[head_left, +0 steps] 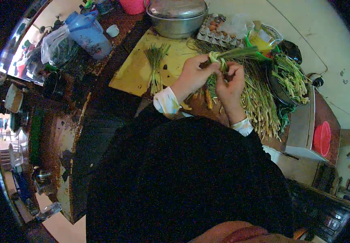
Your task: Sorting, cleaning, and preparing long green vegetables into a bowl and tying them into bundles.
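Both hands are raised over the right part of a yellow board [132, 70]. My left hand [196, 73] pinches a bundle of green stalks [217, 57], wound round itself in a knot-like loop, its thin ends pointing right. The fingers of my right hand [231, 82] grip the lower side of that same loop. A loose bunch of thin green stalks [156, 68] lies on the board to the left. Right of my hands spreads a large heap of long stalks [258, 103]. Several knotted bundles [291, 79] fill a dark round bowl beyond the heap.
A lidded metal pot [177, 21] stands at the board's far edge, beside an egg tray [206, 35]. A blue pitcher [90, 38] and a small white cup [112, 30] are at the upper left. A red basin [322, 138] sits far right.
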Motion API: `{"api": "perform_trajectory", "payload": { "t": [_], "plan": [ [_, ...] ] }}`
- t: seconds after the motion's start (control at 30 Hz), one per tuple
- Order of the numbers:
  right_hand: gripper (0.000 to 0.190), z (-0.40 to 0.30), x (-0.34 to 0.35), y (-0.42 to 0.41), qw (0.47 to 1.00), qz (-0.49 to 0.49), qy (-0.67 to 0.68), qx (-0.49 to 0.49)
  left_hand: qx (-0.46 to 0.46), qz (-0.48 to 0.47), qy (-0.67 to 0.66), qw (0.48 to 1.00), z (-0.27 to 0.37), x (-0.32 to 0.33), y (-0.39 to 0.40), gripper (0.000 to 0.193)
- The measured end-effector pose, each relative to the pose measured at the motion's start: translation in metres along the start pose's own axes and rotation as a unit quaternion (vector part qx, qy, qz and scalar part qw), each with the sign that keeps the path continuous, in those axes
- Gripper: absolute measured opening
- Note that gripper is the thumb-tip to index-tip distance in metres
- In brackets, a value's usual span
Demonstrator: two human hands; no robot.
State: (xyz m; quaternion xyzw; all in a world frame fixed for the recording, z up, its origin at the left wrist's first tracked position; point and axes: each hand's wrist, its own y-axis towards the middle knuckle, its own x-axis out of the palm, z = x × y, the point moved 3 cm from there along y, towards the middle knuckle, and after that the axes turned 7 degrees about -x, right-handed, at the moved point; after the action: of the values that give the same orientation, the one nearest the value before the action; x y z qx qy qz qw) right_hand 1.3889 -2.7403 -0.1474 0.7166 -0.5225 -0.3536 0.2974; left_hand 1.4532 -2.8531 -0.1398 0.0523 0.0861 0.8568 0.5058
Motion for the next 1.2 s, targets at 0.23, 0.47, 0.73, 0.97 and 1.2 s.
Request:
{"api": "perform_trajectory", "payload": {
  "t": [0.23, 0.47, 0.73, 0.97, 1.2],
  "plan": [
    [0.033, 0.004, 0.004, 0.011, 0.992, -0.079, -0.042, 0.091, 0.117, 0.074, 0.175, 0.975, 0.009, 0.000, -0.006, 0.022],
    [0.034, 0.009, 0.008, -0.003, 0.983, -0.033, 0.112, 0.139, 0.030, 0.008, 0.147, 0.989, -0.011, -0.007, 0.002, 0.022],
    [0.031, 0.003, 0.002, -0.007, 0.983, -0.025, 0.077, 0.163, 0.020, 0.032, 0.295, 0.955, -0.013, -0.012, 0.007, 0.021],
    [0.024, 0.005, 0.001, 0.000, 0.978, -0.113, 0.132, 0.114, -0.104, -0.092, -0.025, 0.990, -0.015, -0.013, -0.004, 0.016],
    [0.044, 0.033, 0.011, -0.021, 0.948, -0.220, 0.151, 0.171, 0.101, 0.013, 0.300, 0.948, -0.028, -0.006, -0.003, 0.017]
  ]
}}
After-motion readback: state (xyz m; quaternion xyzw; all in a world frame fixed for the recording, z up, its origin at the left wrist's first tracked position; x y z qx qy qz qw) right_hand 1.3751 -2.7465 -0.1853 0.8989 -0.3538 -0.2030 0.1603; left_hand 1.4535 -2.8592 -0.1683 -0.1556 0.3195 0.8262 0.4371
